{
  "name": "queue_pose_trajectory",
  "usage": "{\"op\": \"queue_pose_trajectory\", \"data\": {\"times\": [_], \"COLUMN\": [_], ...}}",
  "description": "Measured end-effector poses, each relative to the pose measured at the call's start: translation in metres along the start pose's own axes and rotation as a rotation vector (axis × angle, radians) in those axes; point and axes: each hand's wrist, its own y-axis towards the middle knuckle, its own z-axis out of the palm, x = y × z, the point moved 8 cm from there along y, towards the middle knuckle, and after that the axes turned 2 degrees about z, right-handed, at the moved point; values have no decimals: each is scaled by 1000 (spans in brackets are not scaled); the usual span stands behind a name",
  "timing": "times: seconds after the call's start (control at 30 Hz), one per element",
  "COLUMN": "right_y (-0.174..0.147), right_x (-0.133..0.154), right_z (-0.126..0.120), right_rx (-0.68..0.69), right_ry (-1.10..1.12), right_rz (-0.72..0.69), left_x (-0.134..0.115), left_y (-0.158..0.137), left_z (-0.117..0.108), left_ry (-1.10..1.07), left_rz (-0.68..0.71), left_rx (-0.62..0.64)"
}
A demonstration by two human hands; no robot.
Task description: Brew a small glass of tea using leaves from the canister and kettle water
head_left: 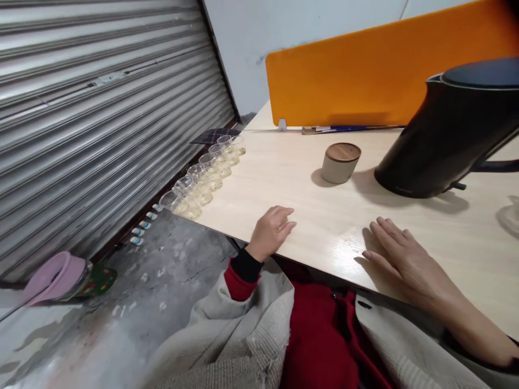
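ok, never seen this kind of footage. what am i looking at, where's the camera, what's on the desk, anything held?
No machine here: a person works with bare hands. The single picture comes from a camera on their head, looking forward and down. The left hand rests loosely curled at the edge of the desk; the right hand lies flat on it. Neither holds anything. On the desk: a black kettle, a small jar with a wooden lid, a double row of glass cups along the left edge, and an orange divider behind.
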Motion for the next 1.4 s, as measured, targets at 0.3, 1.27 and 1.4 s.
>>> {"op": "queue_pose_trajectory", "data": {"times": [0.3,1.27,1.4], "right_y": [110,460,466], "right_x": [104,250,251], "right_z": [-51,116,119], "right_rx": [21,26,23], "right_ry": [40,36,-7], "right_rz": [-231,-202,-235], "left_x": [66,54,54], "left_y": [-29,-38,-38], "left_z": [-56,-28,-28], "left_ry": [351,357,374], "left_rz": [-272,-459,-450], "left_rx": [-152,-20,-45]}}
